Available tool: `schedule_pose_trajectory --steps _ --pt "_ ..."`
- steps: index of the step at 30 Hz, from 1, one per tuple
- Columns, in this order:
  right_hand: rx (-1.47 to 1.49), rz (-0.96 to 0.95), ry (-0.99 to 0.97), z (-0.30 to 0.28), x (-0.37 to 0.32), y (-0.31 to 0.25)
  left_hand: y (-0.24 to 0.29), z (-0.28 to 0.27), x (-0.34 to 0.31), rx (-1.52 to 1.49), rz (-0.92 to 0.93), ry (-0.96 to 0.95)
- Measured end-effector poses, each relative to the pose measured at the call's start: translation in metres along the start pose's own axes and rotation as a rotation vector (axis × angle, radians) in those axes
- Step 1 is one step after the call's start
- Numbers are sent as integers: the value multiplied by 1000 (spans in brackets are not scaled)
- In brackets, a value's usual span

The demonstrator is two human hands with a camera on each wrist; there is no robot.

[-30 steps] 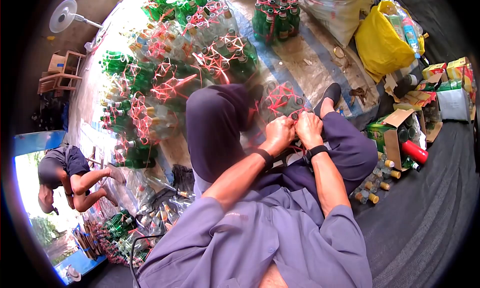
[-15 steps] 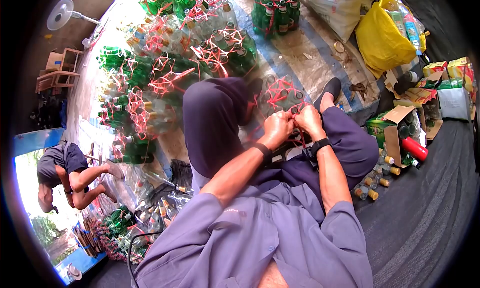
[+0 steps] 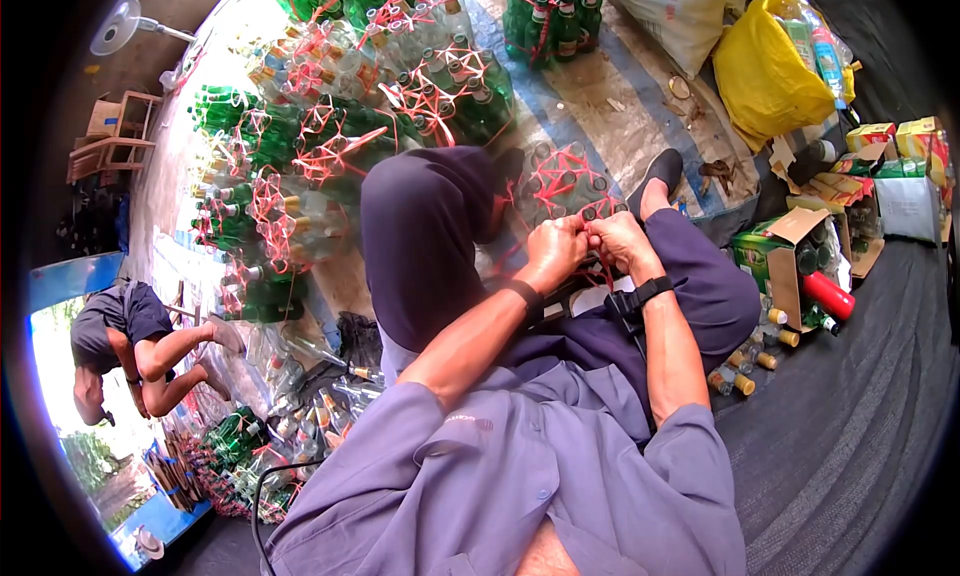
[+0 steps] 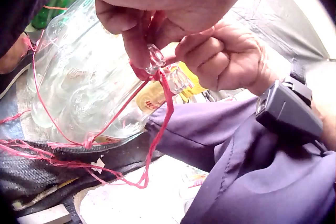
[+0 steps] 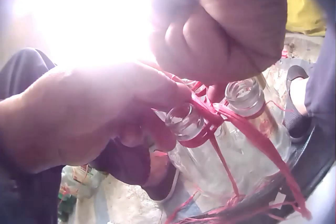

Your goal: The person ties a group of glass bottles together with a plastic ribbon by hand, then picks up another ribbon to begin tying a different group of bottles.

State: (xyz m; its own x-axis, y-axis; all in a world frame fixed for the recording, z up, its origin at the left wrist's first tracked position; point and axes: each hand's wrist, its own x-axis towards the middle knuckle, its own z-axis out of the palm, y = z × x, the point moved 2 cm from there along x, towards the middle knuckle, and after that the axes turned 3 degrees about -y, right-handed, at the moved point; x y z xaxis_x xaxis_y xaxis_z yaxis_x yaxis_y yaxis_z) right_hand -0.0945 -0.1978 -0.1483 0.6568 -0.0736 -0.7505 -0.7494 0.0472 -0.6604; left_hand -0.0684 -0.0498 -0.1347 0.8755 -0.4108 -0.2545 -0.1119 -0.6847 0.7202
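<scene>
1. Both our left hand point(image 3: 556, 253) and right hand point(image 3: 624, 244) pinch red string point(image 4: 169, 106) by the necks point(image 5: 244, 98) of clear glass bottles point(image 4: 79, 93).
2. We seem to be tying them together; next needs a snug, gentle pull.

Far centre open, sides crowded
A hand could pass over the striped sheet point(image 3: 592, 104) between the far green bottles point(image 3: 553, 24) and right shoe point(image 3: 661, 168). Clear bottles point(image 3: 558, 188) stand left of it; bottle bundles point(image 3: 310, 156) block the left, the yellow bag point(image 3: 772, 81) and cartons point(image 3: 778, 266) the right.
</scene>
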Motion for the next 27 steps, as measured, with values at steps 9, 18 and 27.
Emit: schedule_pose_trajectory --steps 9,18,27 --pt "270 153 -152 -5 -2 2 -3 3 1 -115 -31 -25" --pt "322 180 -166 -3 -4 -2 -17 11 6 -294 -177 -77" --pt "182 132 -78 -2 2 5 -28 23 7 -390 -204 -72"
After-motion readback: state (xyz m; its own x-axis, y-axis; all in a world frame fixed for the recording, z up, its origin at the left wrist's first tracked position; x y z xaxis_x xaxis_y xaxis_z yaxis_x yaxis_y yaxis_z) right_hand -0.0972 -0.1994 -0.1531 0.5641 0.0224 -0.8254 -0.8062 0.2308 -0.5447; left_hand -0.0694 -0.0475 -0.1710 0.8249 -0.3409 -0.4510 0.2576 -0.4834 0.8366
